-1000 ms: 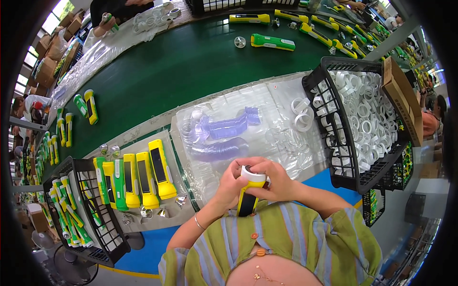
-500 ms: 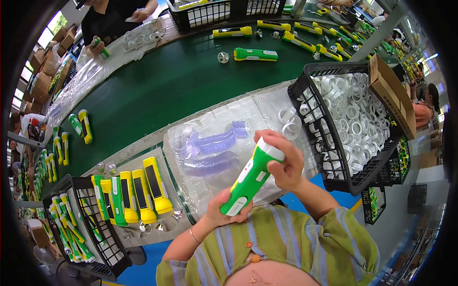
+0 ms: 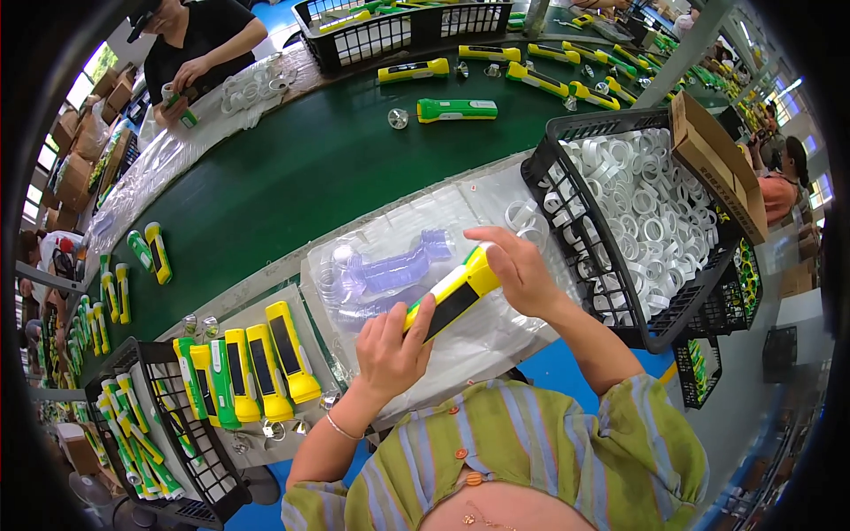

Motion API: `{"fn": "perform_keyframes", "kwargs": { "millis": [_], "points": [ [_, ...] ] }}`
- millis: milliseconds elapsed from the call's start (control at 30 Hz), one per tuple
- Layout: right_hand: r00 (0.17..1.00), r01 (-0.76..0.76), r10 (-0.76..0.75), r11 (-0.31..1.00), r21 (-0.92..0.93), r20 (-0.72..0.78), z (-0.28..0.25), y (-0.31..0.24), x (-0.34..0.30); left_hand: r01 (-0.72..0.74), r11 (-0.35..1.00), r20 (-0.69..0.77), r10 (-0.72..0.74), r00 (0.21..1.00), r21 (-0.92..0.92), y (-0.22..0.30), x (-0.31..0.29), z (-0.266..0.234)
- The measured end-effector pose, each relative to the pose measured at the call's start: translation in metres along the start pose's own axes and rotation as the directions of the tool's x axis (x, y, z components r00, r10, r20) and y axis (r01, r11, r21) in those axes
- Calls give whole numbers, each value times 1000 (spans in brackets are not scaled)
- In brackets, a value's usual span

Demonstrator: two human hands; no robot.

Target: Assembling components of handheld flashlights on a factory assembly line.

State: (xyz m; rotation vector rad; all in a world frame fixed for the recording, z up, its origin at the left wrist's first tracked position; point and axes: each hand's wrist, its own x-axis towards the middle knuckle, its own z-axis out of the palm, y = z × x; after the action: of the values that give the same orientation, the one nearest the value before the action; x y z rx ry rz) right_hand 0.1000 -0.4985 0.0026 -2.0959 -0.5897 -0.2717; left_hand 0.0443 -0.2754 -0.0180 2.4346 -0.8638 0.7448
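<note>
A yellow and green flashlight with a dark panel along its side lies slantwise between my hands, above the plastic-covered work surface. My left hand grips its lower handle end, fingers over the top. Around the wide head end closes my right hand, which covers most of the head's rim. Stacks of clear round plastic discs lie on the plastic sheet just beyond the flashlight. A few loose white rings rest on the sheet beyond my right hand.
At right stands a black crate full of white rings, with a cardboard box on its edge. Several flashlights line up at left beside another black crate. A green conveyor carries flashlights; a co-worker works across it.
The flashlight has rolled in my hands, so its dark panel now faces up instead of the green side with the switch. My left hand has shifted over its top. The view has shifted slightly.
</note>
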Motion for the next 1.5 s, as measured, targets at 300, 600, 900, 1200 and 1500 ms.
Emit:
{"fn": "perform_keyframes", "kwargs": {
  "millis": [300,600,900,1200,1500],
  "points": [
    [984,166,-172,978,127,40,-16,-12,-1,663,168,640,-174,749,-730,-18,-4,-11],
    [828,-485,363,845,223,426,-26,-12,16,789,-47,765,-287,577,-613,-11,-8,-4],
    [969,-192,140,944,268,201,-11,-6,5,652,601,559,-373,741,-463,24,1,-14],
    [930,-365,197,589,721,310,-2,0,10,733,333,682,-277,677,-593,25,-5,-14],
    [960,-248,46,589,769,275,15,-19,9,683,247,619,-294,729,-688,29,-7,4]
  ]
}}
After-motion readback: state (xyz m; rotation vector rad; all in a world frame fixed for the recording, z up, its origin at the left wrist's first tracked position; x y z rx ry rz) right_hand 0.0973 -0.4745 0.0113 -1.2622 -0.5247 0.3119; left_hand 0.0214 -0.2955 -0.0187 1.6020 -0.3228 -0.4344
